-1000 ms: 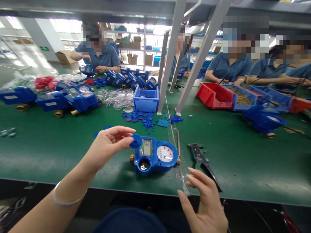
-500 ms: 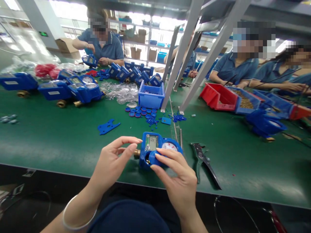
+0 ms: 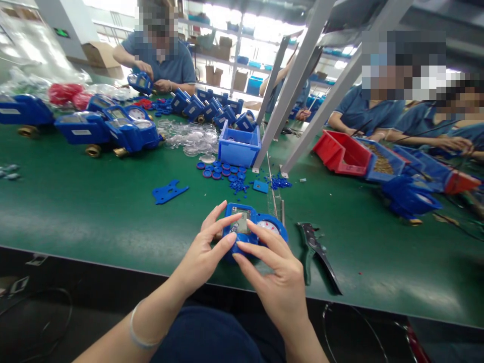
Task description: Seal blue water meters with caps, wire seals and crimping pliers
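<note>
Because the blue meter (image 3: 254, 213) lies face up near the table's (image 3: 113, 217) near edge, its cap (image 3: 242, 237) can be reached from above. The left hand (image 3: 200, 257) curls over the left end, probably to steady it; the right hand's (image 3: 282, 272) fingertips touch the cap. Whether either grips or merely presses, I cannot tell. The long axis runs left to right, dial (image 3: 270, 224) rightmost.

Green bench (image 3: 94, 217) fills mid-frame. On it: ctr, blue meter (image 3: 254, 214) w/ display & round dial; lower R of ctr, blk/green hand tool (image 3: 312, 247); L of ctr, flat blue plate (image 3: 168, 193); upper ctr, blue bin (image 3: 240, 153), w/ blue caps (image 3: 217, 176) in front, clear plastic pcs (image 3: 200, 137) to its L; upper L, similar blue units (image 3: 80, 130); upper R, red bin (image 3: 353, 168).
</note>
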Demonstrator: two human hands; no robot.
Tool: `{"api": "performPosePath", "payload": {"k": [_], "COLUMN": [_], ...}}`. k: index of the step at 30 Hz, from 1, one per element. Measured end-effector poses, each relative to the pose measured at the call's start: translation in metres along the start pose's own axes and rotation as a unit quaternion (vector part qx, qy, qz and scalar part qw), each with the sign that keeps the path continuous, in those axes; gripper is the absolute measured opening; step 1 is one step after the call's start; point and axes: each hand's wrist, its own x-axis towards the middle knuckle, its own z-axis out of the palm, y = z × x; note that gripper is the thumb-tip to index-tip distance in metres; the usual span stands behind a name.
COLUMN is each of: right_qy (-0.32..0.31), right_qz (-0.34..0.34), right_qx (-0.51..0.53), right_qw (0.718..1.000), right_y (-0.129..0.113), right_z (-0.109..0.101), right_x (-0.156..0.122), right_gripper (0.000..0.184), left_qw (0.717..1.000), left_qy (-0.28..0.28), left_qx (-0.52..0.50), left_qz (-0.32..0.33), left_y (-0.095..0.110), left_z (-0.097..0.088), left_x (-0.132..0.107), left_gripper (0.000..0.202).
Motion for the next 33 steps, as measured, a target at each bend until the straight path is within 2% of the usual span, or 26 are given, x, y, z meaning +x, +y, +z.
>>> {"api": "performPosePath", "payload": {"k": [8,15,22,29,33], "right_qy": [-0.025,0.039,0.041,0.024,0.028], "right_qz": [-0.068,-0.071,-0.076,-0.084,-0.094], "right_qx": [0.047,0.051,0.023,0.058,0.071], "right_qw": [0.996,0.995,0.996,0.994,0.993], "right_y": [0.016,0.014,0.013,0.017,0.019], "right_z": [0.006,0.01,0.006,0.009,0.011], "right_x": [-0.004,-0.007,-0.002,0.001,0.001], "right_gripper": [0.028,0.032,0.029,0.025,0.028], "left_qw": [1.0,0.997,0.999,0.999,0.999], "left_qy": [0.012,0.031,-0.021,0.0,0.002], "left_qx": [0.024,0.062,-0.025,0.05,0.045], "left_qz": [0.016,0.015,-0.024,0.012,0.007], "left_y": [-0.006,0.003,0.003,0.003,0.003], "left_z": [0.009,0.011,0.004,0.009,0.008], "left_x": [0.006,0.008,0.004,0.008,0.008], "left_gripper": [0.035,0.034,0.033,0.032,0.029]}}
